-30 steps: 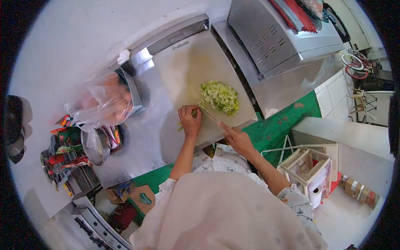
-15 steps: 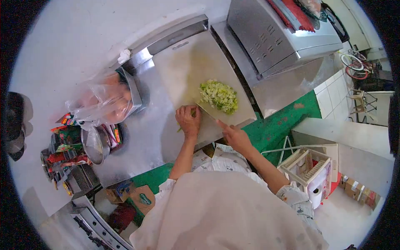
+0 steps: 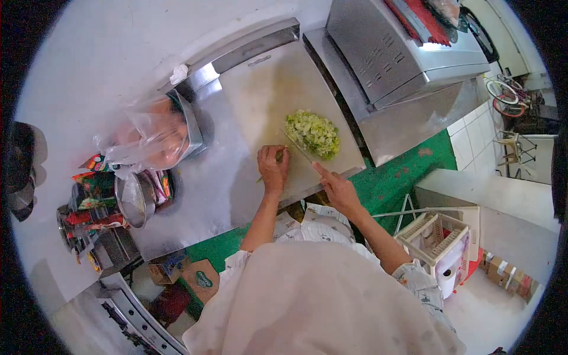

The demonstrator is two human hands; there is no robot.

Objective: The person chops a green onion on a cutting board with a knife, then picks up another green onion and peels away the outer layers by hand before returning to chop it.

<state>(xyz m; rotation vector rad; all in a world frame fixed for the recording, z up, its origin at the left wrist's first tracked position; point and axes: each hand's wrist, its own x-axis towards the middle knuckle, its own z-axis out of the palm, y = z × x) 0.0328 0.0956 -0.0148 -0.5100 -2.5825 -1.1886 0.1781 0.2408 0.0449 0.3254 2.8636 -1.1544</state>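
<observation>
A white cutting board (image 3: pixel 248 89) lies on the steel counter. On its right part is a heap of finely chopped pale-green vegetable (image 3: pixel 312 135). My left hand (image 3: pixel 273 168) is closed over a small bunch of green stalks (image 3: pixel 279 156) on the board, mostly hidden under the fingers. My right hand (image 3: pixel 338 192) grips a knife at the board's near edge, the index finger stretched along it. The knife blade (image 3: pixel 300 149) points up and left, between my left hand and the chopped heap, close to both.
Left of the board stand a metal container with a clear plastic bag (image 3: pixel 157 136), a steel bowl (image 3: pixel 135 198) and several colourful packets (image 3: pixel 94 195). A large steel appliance (image 3: pixel 390 59) is at the right. A cream plastic rack (image 3: pixel 435 236) stands at lower right.
The knife blade has moved a little away from my left hand, toward the chopped heap. My left hand stays closed on the stalks. The whole view has shifted slightly.
</observation>
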